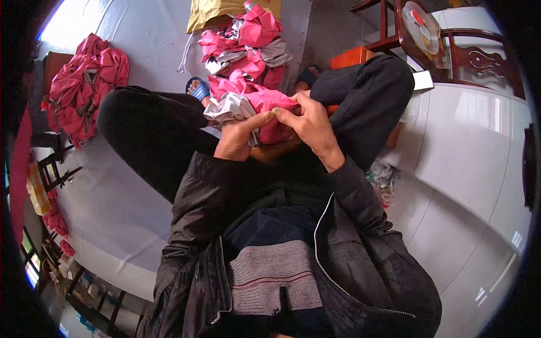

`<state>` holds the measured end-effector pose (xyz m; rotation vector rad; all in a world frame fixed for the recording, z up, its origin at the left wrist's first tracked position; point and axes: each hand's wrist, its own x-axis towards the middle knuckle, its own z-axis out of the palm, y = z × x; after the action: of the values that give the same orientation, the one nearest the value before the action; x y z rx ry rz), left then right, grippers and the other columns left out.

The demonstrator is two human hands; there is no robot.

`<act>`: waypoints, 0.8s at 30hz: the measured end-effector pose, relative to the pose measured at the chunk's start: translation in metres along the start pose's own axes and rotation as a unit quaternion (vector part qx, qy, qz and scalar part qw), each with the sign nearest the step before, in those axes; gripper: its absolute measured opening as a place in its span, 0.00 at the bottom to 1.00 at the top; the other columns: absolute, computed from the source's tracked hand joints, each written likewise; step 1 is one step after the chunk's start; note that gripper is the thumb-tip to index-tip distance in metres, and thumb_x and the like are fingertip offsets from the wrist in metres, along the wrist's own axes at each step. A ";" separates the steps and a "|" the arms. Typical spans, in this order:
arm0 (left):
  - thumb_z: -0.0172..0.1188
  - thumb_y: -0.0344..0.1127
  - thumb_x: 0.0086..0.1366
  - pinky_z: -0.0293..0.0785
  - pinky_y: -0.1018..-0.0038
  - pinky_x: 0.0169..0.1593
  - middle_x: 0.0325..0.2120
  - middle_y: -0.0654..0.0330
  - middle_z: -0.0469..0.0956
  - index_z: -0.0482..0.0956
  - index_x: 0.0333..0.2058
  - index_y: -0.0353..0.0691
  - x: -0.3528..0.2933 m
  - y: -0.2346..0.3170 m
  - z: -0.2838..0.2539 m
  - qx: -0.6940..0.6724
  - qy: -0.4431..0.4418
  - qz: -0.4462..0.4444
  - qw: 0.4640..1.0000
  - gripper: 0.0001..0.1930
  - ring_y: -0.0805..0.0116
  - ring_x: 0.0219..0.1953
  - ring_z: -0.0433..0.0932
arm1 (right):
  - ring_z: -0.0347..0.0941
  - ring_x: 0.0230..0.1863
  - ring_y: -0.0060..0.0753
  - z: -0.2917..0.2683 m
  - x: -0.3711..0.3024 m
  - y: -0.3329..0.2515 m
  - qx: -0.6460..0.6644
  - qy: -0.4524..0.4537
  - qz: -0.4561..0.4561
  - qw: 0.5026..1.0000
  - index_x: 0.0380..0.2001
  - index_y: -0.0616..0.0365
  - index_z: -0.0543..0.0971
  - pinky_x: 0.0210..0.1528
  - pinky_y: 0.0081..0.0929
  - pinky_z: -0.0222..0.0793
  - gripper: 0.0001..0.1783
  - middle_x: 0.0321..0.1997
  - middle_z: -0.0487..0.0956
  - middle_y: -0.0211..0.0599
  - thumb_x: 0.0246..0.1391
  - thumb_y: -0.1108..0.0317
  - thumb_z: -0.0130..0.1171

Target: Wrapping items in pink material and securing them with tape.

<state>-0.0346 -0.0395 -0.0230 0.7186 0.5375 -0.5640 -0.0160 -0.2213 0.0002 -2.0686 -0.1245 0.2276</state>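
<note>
Between my knees a length of pink and silver-grey fabric [269, 100] is bunched up, its exact kind hard to tell. My left hand [239, 135] grips it from the left, the thumb pointing across toward the other hand. From the right, my right hand [315, 128] pinches a pink fold between thumb and fingers. The two thumbs nearly meet on the cloth. Palms and some fingertips are hidden, so anything small within the pinch cannot be seen. Beyond my hands the same fabric trails away in a crumpled heap [248, 59].
A yellow sack [205, 16] lies at the far end of the heap. On the left hangs a pile of darker pink cloth [90, 79]. To the right stand a glossy white cabinet [462, 129], a wooden chair [490, 59], an orange box [348, 57] and a round clear container [421, 25].
</note>
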 end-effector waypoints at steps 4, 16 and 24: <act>0.66 0.21 0.56 0.76 0.71 0.45 0.36 0.62 0.76 0.71 0.42 0.38 0.006 -0.005 0.002 0.081 -0.011 0.090 0.993 0.17 0.68 0.38 0.78 | 0.73 0.25 0.22 -0.004 0.000 0.012 0.010 -0.034 0.082 0.996 0.29 0.65 0.79 0.28 0.25 0.67 0.18 0.24 0.78 0.31 0.55 0.57 0.65; 0.62 0.25 0.59 0.79 0.70 0.39 0.38 0.56 0.79 0.75 0.47 0.30 0.027 -0.022 -0.037 0.291 -0.010 0.192 0.937 0.16 0.65 0.39 0.81 | 0.76 0.23 0.52 0.021 -0.009 0.012 -0.047 0.078 -0.074 0.993 0.23 0.63 0.74 0.24 0.42 0.65 0.18 0.21 0.72 0.55 0.56 0.59 0.61; 0.63 0.24 0.58 0.78 0.72 0.39 0.39 0.57 0.78 0.75 0.43 0.36 0.028 -0.020 -0.035 0.326 -0.054 0.218 0.918 0.14 0.67 0.40 0.80 | 0.75 0.25 0.53 0.027 -0.018 0.008 -0.111 0.079 -0.125 0.983 0.25 0.60 0.73 0.27 0.45 0.68 0.13 0.20 0.73 0.49 0.58 0.62 0.57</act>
<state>-0.0365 -0.0343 -0.0715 1.3904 0.0579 -0.3508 -0.0394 -0.2057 -0.0179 -2.2579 -0.3232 -0.1108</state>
